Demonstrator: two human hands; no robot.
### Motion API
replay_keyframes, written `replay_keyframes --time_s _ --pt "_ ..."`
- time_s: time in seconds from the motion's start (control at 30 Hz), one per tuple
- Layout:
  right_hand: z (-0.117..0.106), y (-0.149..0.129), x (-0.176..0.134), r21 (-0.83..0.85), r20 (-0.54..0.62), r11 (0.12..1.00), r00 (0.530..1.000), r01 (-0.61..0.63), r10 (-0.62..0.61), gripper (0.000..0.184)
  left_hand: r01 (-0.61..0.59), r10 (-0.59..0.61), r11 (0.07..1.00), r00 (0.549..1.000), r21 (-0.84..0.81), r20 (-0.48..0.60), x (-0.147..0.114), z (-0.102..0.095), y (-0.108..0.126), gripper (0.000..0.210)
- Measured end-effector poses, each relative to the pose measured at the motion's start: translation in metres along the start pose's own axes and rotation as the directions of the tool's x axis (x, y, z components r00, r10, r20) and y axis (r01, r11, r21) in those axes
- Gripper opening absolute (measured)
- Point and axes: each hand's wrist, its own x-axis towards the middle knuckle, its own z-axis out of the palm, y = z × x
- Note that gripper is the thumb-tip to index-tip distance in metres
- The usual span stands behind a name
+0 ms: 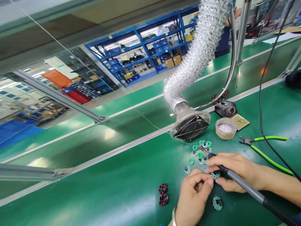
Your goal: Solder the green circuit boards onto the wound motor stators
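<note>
My right hand (237, 171) is closed around a soldering iron (244, 184), whose tip points away toward the fan. The thumb of that hand also touches a small round green circuit board (215, 175). On the board's near left side, my left hand (196, 194) pinches its edge between thumb and forefinger; the fingertips partly hide it. Just beyond my hands lie several ring-shaped green boards (200, 155), some with black parts on them. Closer to me rests another round board (217, 203). Left of my left hand are two red-and-black wound ring coils (163, 194).
A fan (192, 128) on a silver exhaust duct (188, 69) hangs over the table. Behind my right hand are a round tub of metal shavings (226, 128), a black device (226, 109) and green-handled cutters (246, 140). A black cable (261, 103) crosses at right.
</note>
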Motion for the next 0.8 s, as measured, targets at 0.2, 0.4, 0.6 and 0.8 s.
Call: replay_keyframes --time_s 0.2,0.4,0.6,0.8 --pt "0.0023 0.0012 -0.0021 0.014 -0.014 1.000 1.000 -0.017 0.018 0.045 0.000 0.000 1.000 1.000 -0.025 -0.016 -0.0014 0.0003 -0.0031 0.025" --pt "0.0026 0.0007 -0.0009 0.026 -0.017 1.000 1.000 -0.008 0.008 0.042 -0.023 0.023 1.000 0.999 -0.010 -0.031 -0.0030 0.0007 -0.0051 0.026" --pt "0.0013 -0.0016 0.0006 0.019 -0.009 1.000 1.000 0.009 -0.009 0.041 -0.031 0.031 0.999 0.999 0.013 -0.031 -0.0029 0.0006 -0.0052 0.025" --pt "0.0010 -0.0041 0.0015 0.011 0.004 1.000 1.000 0.015 -0.015 0.042 -0.024 0.025 0.999 0.999 0.041 -0.027 -0.0035 0.0025 -0.0030 0.023"
